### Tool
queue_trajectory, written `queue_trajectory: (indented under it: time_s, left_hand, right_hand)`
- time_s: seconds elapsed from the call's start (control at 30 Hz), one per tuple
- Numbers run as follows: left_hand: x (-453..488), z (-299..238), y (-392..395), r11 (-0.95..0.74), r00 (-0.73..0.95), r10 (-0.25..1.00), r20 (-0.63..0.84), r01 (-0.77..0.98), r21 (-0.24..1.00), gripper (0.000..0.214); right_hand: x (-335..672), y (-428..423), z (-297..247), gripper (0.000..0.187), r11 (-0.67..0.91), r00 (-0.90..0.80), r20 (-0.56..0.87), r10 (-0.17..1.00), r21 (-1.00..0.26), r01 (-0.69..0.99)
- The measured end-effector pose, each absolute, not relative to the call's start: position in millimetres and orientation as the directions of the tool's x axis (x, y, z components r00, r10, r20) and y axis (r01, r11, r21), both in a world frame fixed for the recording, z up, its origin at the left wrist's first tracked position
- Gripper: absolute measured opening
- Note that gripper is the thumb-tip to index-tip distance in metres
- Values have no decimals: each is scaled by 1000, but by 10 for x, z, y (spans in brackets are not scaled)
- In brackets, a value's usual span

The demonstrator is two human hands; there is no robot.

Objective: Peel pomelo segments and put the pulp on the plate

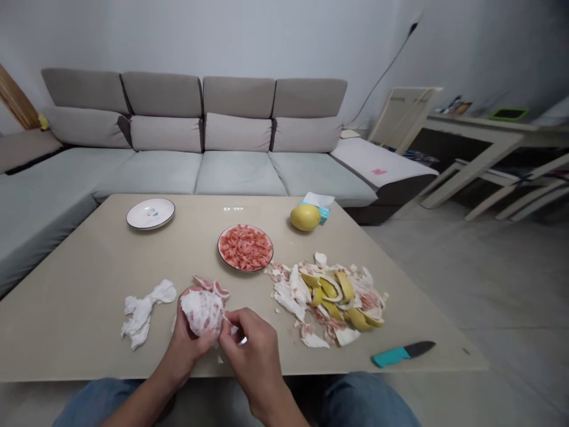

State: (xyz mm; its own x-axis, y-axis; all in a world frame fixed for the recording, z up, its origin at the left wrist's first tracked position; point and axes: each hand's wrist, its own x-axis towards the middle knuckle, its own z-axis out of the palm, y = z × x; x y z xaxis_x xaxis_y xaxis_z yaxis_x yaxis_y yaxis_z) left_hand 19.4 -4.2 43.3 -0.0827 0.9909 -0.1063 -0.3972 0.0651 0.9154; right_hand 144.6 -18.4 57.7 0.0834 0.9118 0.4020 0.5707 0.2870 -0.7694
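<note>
Where visible, pomelo (202, 312) roundish, axis unclear

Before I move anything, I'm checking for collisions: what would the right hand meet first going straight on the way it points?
Most likely the peeled fruit in the left hand; the right hand is at its edge, though depth is hard to judge.

The left grip (189, 347) holds a peeled pomelo (202, 311); the right grip (253, 344) seemingly pinches its side.
</note>
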Motion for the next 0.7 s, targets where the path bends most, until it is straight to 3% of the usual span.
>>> queue_trajectory:
  time_s: [0.17, 0.33, 0.5, 0.7]
  left_hand:
    - [141, 428, -94, 138, 12, 988, -156, -536, 833, 89]
    - [-31, 415, -22, 243, 213, 969, -125, -745, 621, 66]
    - [-116, 388, 119, 435, 417, 899, -134, -813, 387, 48]
    - [-58, 395, 142, 518, 465, 855, -230, -788, 332, 49]
  right_hand:
    - [1519, -115, 536, 14, 220, 214, 418, 883, -772, 597]
    - [2026, 37, 480, 17, 108, 387, 418, 822, -781, 616]
    - [2321, 74, 395, 29, 106, 319, 369, 873, -782, 614]
    - [2456, 137, 182, 31, -22, 324, 214, 921, -804, 595]
